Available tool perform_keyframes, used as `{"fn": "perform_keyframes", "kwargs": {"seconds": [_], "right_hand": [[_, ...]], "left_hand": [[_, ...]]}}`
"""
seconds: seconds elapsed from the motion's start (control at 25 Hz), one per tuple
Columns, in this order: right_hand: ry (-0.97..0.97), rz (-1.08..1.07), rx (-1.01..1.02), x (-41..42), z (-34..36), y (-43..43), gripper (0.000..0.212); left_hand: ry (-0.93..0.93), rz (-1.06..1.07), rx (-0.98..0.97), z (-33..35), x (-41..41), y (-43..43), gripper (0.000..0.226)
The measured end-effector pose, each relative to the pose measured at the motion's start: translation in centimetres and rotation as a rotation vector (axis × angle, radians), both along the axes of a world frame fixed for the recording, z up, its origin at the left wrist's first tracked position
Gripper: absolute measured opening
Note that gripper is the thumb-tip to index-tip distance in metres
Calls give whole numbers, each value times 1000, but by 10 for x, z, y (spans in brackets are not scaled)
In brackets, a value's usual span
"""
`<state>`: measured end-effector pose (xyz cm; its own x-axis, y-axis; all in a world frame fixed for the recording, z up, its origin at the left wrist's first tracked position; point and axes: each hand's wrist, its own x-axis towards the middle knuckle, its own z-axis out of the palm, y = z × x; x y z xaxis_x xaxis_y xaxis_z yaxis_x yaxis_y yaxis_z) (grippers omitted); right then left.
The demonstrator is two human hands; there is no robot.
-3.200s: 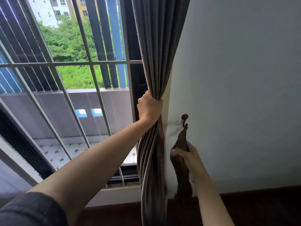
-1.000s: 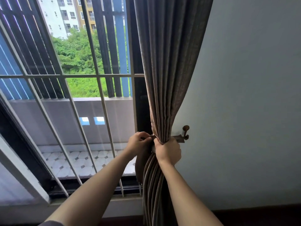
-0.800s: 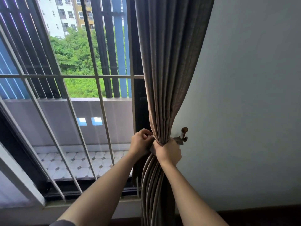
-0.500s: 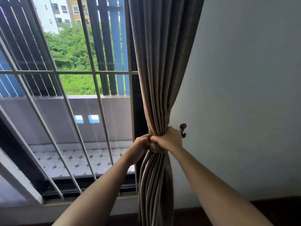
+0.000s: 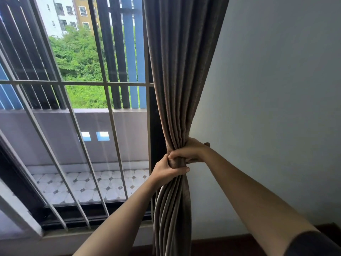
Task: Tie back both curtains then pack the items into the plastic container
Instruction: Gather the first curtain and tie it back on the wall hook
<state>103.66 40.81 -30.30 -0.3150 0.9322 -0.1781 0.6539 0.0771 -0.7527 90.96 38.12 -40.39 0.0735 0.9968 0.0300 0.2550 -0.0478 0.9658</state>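
The curtain (image 5: 181, 100) is gathered into a tight waist at the right edge of the window grille (image 5: 103, 85), close against the wall (image 5: 276, 89). It is gripped there by both hands. The left hand (image 5: 167, 169) is wrapped round the bundle from the window side, thumb laid across the folds. The right hand (image 5: 187, 151) is curled over it from the wall side, just above. A darker strip, judged to be the tie-back (image 5: 176, 162), is caught between the two grips. Of the hook (image 5: 207, 144), only a small dark knob can be seen behind the right wrist. The chief risk is that the free end of the tie-back is missed at the hook, which is masked by the wrist. If either grip is then eased, the folds could fan out and the gathering would have to be redone. The band could also ride down the smooth pleats if it is left slack. Compared with 3.2 s ago, the left hand has been brought down from a higher hold. The tie-back, then hanging loose from the hook in the right hand, has been drawn round the curtain. The plastic container is not in view.
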Motion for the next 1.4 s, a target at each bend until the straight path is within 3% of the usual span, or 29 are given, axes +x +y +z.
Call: {"fn": "perform_keyframes", "kwargs": {"seconds": [0.12,0.24,0.32,0.36,0.44,0.52,0.6,0.72,0.76,0.88,1.0,1.16,1.4], "right_hand": [[36,56,-132,0,7,3,47],[-113,166,-3,-3,10,9,54],[-151,219,-27,-5,12,10,66],[-162,249,-31,-3,12,11,65],[-18,245,-109,6,10,11,42],[232,114,-180,15,-1,8,43],[452,-171,-158,22,-37,4,37],[439,-393,-184,20,-105,-20,10],[431,-379,-223,19,-119,-25,11],[509,-289,-227,20,-120,-29,41],[499,-171,-154,24,-112,-19,38],[445,-172,-132,36,-120,-11,32],[510,-97,-184,42,-125,-5,46]], "left_hand": [[22,102,55,0,10,1,51],[8,173,55,-7,14,5,41],[-10,198,69,-11,15,7,38],[-21,219,75,-12,15,8,38],[-56,264,81,-12,14,10,37],[-92,297,85,-12,12,13,35],[-128,294,82,-11,11,14,38],[-128,245,89,-12,9,13,39],[-126,221,100,-11,9,12,39],[-141,187,115,-9,10,9,35],[-135,166,123,-6,10,6,25],[-149,95,140,-5,9,5,27],[-152,40,120,-3,6,4,25]]}}
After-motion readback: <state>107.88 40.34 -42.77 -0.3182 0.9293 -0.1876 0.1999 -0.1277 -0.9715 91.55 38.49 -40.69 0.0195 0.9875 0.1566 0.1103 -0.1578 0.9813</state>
